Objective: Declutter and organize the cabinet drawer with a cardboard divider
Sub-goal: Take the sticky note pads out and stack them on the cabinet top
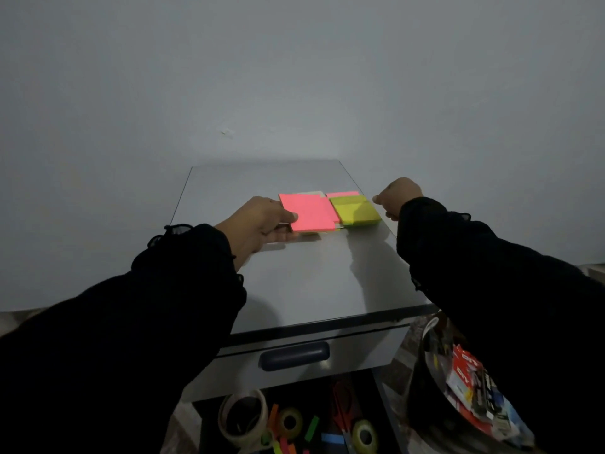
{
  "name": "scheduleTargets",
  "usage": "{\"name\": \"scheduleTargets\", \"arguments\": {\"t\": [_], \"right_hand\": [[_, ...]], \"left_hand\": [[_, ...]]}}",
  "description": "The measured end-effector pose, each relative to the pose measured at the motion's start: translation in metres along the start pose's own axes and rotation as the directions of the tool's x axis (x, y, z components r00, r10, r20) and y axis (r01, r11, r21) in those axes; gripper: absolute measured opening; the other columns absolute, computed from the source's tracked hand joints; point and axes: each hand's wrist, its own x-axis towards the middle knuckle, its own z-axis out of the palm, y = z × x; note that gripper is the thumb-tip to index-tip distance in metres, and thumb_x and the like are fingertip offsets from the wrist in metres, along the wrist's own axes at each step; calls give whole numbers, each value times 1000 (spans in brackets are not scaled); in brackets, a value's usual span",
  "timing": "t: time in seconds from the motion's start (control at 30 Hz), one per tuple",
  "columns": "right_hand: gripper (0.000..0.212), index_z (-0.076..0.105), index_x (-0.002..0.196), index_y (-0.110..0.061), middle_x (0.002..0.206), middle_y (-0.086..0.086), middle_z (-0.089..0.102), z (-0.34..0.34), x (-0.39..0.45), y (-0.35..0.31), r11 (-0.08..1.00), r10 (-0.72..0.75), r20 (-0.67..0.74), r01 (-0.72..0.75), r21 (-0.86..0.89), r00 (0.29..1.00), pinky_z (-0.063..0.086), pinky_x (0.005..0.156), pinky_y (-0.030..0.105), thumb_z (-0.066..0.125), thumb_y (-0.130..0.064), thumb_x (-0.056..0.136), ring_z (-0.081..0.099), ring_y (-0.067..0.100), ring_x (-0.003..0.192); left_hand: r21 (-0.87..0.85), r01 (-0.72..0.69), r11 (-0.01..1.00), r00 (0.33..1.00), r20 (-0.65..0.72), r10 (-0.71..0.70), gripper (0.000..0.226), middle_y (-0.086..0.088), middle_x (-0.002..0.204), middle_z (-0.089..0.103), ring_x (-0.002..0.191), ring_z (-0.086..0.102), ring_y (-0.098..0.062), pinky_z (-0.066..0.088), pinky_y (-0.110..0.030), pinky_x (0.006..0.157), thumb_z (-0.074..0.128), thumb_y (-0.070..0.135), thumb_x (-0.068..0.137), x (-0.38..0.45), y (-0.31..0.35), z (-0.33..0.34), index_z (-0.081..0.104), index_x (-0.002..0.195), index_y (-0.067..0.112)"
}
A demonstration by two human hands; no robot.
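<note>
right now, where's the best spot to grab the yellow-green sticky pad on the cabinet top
Probably by its right and near edges: the yellow-green sticky pad lies flat, its left side hard against the pink pad, and the curled right hand is beside its free right edge.

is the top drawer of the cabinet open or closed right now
Closed, it seems. The top drawer front with its dark handle sits just under the cabinet top edge, while the drawer below is pulled out, showing tape rolls.

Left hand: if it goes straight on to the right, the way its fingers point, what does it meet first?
The left hand already holds the pink sticky notes at their left edge. Going on, it would probably push them against the yellow-green sticky notes beside them; whether the two already touch is unclear.
</note>
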Motion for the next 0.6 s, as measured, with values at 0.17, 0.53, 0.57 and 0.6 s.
{"name": "scheduleTargets", "arguments": {"t": [0.17,0.53,0.57,0.6], "right_hand": [[28,63,106,6,106,23,65,8,-8,5,996,-80,5,80,-49,997,52,87,40,59,-15,87,60,30,87],[13,55,76,-13,88,10,55,-2,-15,8,978,-200,14,200,-54,980,48,66,28,57,-13,89,52,23,85],[18,54,71,-13,87,10,55,-3,-16,8,978,-200,17,201,-54,980,45,62,25,57,-13,89,51,22,84],[16,56,73,-12,87,9,54,-4,-17,9,977,-205,17,206,-53,979,46,64,27,57,-12,89,50,21,84]], "left_hand": [[18,-2,1000,999,-44,3,7,-13,81,58,69,59,-20,56,-24,49,51,-10,89,16,2,14,53,94,-6],[34,0,999,989,-149,6,31,-8,84,55,106,61,-31,53,-27,69,50,-5,92,37,-5,33,50,123,-8],[89,-14,996,991,-129,25,35,-4,78,52,95,64,-26,52,-25,66,49,-4,92,36,-5,32,48,127,-7],[128,-15,992,991,-127,32,36,-3,74,49,79,62,-21,51,-25,63,49,-3,92,34,-6,32,49,128,-6]]}}
